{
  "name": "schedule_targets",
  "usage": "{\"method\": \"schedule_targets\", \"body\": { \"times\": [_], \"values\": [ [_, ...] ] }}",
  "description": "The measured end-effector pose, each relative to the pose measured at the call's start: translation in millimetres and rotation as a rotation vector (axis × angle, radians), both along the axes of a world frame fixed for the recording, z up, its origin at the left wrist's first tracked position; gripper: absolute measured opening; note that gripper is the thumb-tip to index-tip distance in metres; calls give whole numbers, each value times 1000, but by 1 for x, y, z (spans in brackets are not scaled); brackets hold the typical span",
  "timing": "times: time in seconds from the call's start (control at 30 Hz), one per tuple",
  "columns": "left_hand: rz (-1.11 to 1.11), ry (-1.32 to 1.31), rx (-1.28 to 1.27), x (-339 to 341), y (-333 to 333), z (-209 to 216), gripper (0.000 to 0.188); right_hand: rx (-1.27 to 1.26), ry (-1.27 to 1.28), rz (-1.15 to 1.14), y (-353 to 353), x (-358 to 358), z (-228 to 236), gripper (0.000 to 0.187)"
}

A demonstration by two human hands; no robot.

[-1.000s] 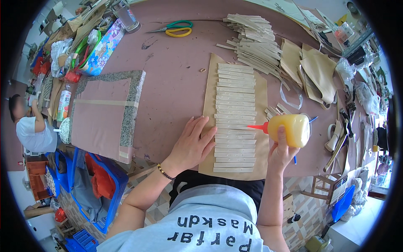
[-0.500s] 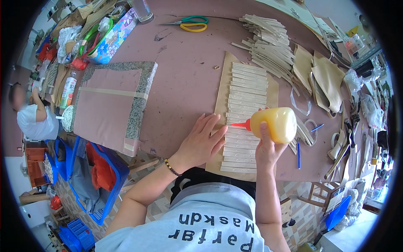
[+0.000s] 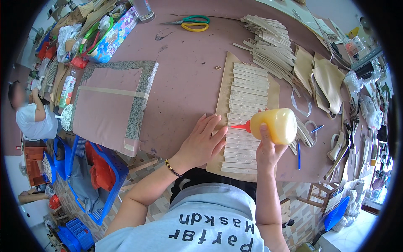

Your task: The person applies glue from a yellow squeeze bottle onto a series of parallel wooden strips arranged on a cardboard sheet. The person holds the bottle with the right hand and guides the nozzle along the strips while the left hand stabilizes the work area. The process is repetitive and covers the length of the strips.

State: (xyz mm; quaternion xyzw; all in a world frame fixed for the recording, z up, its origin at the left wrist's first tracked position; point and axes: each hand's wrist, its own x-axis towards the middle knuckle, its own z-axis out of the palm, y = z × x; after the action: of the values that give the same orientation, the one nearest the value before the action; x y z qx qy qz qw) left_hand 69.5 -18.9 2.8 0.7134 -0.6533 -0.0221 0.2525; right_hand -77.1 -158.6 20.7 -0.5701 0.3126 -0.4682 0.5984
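In my right hand [image 3: 267,149] is a squeeze bottle [image 3: 279,125] of yellowish glue with a red nozzle [image 3: 241,126]. The bottle is tilted on its side, its nozzle tip pointing left at the left ends of a row of pale strips [image 3: 249,90]. Those strips lie side by side on a tan sheet [image 3: 224,80] on the table. Small glossy spots show on several strips. My left hand [image 3: 205,138] rests flat with fingers spread on the sheet's left edge, its fingertips close to the nozzle tip. It holds nothing.
Loose strips [image 3: 270,46] are heaped at the far right, beside tan leather-like pieces [image 3: 325,84]. Scissors [image 3: 195,23] lie at the back. A stone slab [image 3: 147,84] covered by a pinkish sheet sits left. Blue pens [image 3: 299,156] lie right. Another person [image 3: 37,113] sits at far left.
Almost nothing differs. The whole view has shifted very slightly, while both hands and the glue bottle keep their places over the strips.
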Motion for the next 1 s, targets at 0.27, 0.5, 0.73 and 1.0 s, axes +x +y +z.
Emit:
{"method": "schedule_targets", "body": {
  "times": [0.27,0.5,0.73,1.0],
  "values": [
    [1,-9,7,0,0,0,38,-33,22,-16,0,0,-5,53],
    [-10,7,-3,0,0,-1,39,-43,-47,-105,-10,-22,3,45],
    [-13,4,-10,-1,-1,1,39,-41,-32,-124,-11,-25,2,44],
    [-10,9,-2,0,-1,1,40,-46,32,-79,-5,-15,-6,51]
  ]
}}
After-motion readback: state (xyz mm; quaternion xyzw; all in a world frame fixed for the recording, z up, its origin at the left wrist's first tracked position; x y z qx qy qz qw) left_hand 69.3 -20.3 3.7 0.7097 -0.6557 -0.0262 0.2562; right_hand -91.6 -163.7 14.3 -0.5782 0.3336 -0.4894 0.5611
